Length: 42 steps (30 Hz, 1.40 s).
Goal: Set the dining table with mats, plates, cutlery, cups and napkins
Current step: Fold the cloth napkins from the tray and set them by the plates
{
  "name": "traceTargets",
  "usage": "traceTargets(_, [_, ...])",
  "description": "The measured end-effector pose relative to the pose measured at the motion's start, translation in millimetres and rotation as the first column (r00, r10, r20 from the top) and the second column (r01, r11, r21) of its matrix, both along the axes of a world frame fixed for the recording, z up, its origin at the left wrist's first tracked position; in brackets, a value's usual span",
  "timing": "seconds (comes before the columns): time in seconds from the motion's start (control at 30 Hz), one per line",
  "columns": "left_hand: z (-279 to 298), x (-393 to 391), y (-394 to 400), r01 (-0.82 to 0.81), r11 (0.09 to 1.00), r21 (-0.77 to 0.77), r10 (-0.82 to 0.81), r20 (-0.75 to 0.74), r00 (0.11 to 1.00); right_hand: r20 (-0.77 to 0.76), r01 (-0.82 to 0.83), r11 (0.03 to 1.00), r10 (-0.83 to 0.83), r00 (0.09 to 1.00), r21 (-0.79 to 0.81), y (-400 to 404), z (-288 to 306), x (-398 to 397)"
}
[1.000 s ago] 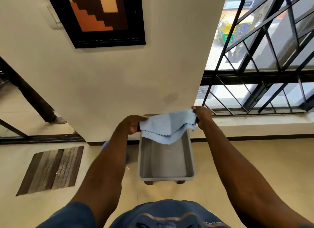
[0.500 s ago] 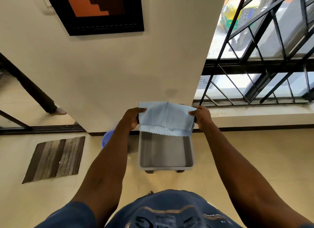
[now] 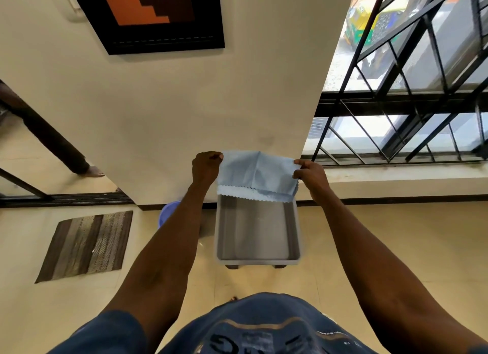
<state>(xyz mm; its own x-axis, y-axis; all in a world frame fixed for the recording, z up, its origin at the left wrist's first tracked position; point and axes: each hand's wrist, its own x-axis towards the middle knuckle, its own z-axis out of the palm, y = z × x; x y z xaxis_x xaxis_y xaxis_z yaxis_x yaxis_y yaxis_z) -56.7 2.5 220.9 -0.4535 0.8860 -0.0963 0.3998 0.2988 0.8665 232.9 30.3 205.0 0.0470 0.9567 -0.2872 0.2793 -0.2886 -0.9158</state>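
Napkin (image 3: 257, 174), light blue cloth w/ scalloped edges, is held stretched between both hands at approx. chest height, in front of a cream wall. It is folded over once: the fold runs along the top, and two layered zigzag edges hang along the bottom. L. hand (image 3: 206, 166) is curled into a fist on the upper-left corner; the cloth is pinched between thumb and fingers. R. hand (image 3: 310, 175) is clamped on the right edge, thumb on the near side, fingers behind the fabric. Hands are kept apart by the napkin's width, arms extended fwd. Directly below the napkin, a grey rectangular tray (image 3: 217, 234) is seen, raised on short dark feet over the tiled floor; the napkin's lower edge overlaps the tray's far rim in the view, but contact cannot be determined. A striped brown floor mat (image 3: 85, 245) lies on the tiles to the left, well apart from the tray. A blue-violet round object (image 3: 167, 212) is partly hidden behind the L. forearm. A dark-framed picture (image 3: 158, 15) w/ orange stepped pattern is mounted on the wall. A black window grille (image 3: 412, 94) is fitted at right.
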Motion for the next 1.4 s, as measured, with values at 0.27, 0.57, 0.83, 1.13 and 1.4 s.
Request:
traceTargets(0.27, [3.5, -2.5, 4.9, -0.071, 0.997, 0.030, 0.062, 0.228, 0.972, -0.060, 0.098, 0.994, -0.095, 0.994, 0.052, 5.4, -1.7, -0.3])
traceTargets(0.57, [-1.9, -7.7, 11.8, -0.124, 0.988, -0.094, 0.139, 0.179, 0.974, 0.174, 0.180, 0.981, -0.191, 0.966, 0.073, 12.3, -4.2, 0.0])
traceTargets(0.83, [19.6, 7.4, 11.1, -0.034, 0.996, -0.076, 0.066, 0.477, 0.877, 0.232, 0.040, 0.996, -0.058, 0.971, 0.081, 0.7, -2.3, -2.8])
traceTargets(1.13, [22.8, -6.7, 12.5, -0.053, 0.991, 0.124, 0.039, 0.110, 0.993, 0.150, 0.007, 0.987, -0.031, 0.988, 0.160, 1.2, 5.4, 4.8])
traceTargets(1.4, [24.6, -4.8, 13.6, 0.032, 0.998, 0.056, -0.038, 0.117, 0.992, -0.193, 0.026, 0.999, -0.033, 0.981, -0.038, 1.7, 20.5, -1.9])
